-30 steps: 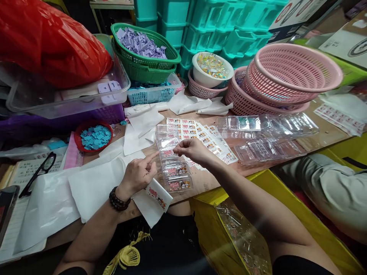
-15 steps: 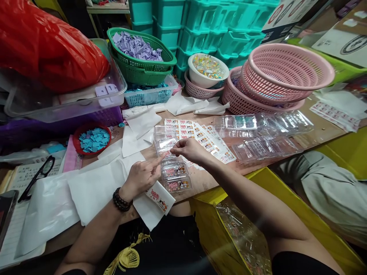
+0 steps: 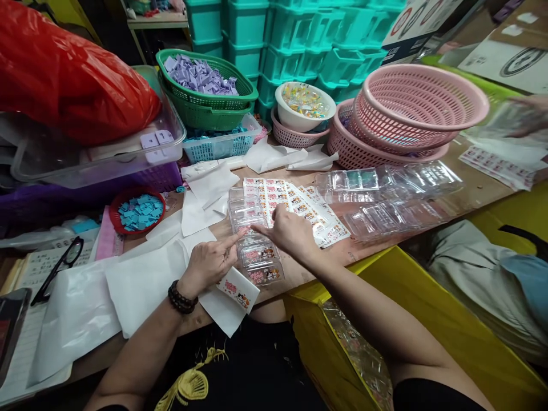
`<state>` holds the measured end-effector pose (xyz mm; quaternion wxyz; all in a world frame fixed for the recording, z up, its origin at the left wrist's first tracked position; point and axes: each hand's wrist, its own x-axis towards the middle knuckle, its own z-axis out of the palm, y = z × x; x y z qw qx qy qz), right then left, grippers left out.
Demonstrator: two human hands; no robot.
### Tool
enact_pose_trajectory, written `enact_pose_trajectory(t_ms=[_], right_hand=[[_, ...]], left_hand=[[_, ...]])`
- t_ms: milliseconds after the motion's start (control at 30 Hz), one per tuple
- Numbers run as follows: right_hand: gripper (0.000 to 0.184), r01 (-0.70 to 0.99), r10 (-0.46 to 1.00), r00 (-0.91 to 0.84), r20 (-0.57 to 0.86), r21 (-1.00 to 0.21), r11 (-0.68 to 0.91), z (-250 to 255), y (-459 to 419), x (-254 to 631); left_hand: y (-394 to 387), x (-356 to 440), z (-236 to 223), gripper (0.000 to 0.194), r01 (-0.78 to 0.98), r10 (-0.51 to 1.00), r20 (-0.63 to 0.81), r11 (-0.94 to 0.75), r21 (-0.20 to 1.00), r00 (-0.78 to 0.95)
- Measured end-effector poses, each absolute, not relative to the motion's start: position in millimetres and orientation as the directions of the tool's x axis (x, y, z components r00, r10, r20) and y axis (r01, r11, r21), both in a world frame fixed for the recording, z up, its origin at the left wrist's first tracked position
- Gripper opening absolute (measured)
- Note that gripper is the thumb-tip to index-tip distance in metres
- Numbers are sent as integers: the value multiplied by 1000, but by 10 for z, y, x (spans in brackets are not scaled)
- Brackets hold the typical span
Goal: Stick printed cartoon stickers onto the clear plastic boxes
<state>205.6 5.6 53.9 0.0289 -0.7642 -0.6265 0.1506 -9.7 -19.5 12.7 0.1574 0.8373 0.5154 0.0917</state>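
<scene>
My left hand point(image 3: 210, 260) has its index finger stretched onto a clear plastic box in a short row, while its other fingers curl over one end of a cat sticker sheet point(image 3: 237, 292) with white backing. My right hand point(image 3: 293, 231) reaches in from the other side, its thumb stretched out to the same box and apart from the curled fingers; it holds nothing. Both tips meet near a pink-lettered sticker that they partly cover. Nearer me, two clear boxes point(image 3: 262, 274) carry cat stickers. Behind the right hand lie fanned sticker sheets point(image 3: 299, 197).
More clear boxes point(image 3: 385, 220) lie to the right, by pink baskets point(image 3: 423, 103). White backing papers point(image 3: 145, 291) cover the left side near a red bowl point(image 3: 137, 210) of blue pieces. A yellow bin point(image 3: 317, 337) stands below the edge. Another person's hand point(image 3: 528, 111) shows at far right.
My right hand's thumb and index finger have parted from a pinch, and its thumb now points at the box. A person's hand has appeared at far right.
</scene>
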Motion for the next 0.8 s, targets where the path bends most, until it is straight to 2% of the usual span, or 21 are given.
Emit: enact_pose_trajectory(t_ms=[67, 100, 167, 233, 300, 367, 433, 500, 567, 667, 733, 800], right_hand=[[43, 926, 940, 277, -199, -207, -316, 577, 43, 2192], [37, 904, 930, 317, -188, -235, -356, 616, 7, 2236], [29, 852, 944, 301, -135, -406, -330, 722, -143, 2231], [30, 764, 991, 115, -75, -631, -136, 832, -367, 2100], [38, 642, 984, -163, -75, -765, 48, 903, -580, 1917], [31, 544, 928, -336, -162, -838, 51, 913, -706, 1786], [23, 468, 893, -368, -260, -881, -64, 879, -731, 1766], [24, 408, 878, -350, -326, -897, -170, 842, -695, 1832], [25, 432, 862, -350, -367, -880, -199, 838, -649, 1915], [21, 637, 881, -329, -341, -768, -60, 915, -631, 1953], [23, 732, 930, -296, -220, -678, 72, 986, -648, 1906], [22, 730, 947, -287, -146, -674, 118, 1030, -670, 1832]], left_hand=[[-193, -100, 140, 48, 848, 902, -35, -392, 356, 431], [-200, -99, 154, 47, 853, 906, -42, -380, 359, 421], [-242, -88, 201, 45, 856, 920, -17, -358, 372, 392], [-320, -77, 276, 44, 850, 938, 77, -340, 402, 339], [-412, -86, 371, 44, 815, 944, 197, -329, 477, 265], [-482, -134, 461, 51, 718, 951, 240, -304, 627, 194], [-504, -215, 518, 73, 504, 973, 150, -219, 835, 176], [-481, -297, 523, 92, 212, 969, -31, -22, 977, 244], [-441, -346, 480, 87, 2, 920, -196, 208, 978, 340], [-410, -329, 393, 66, -88, 872, -321, 377, 922, 371], [-422, -283, 362, 61, -91, 876, -321, 375, 922, 359], [-451, -241, 355, 58, -74, 885, -291, 339, 938, 364]])
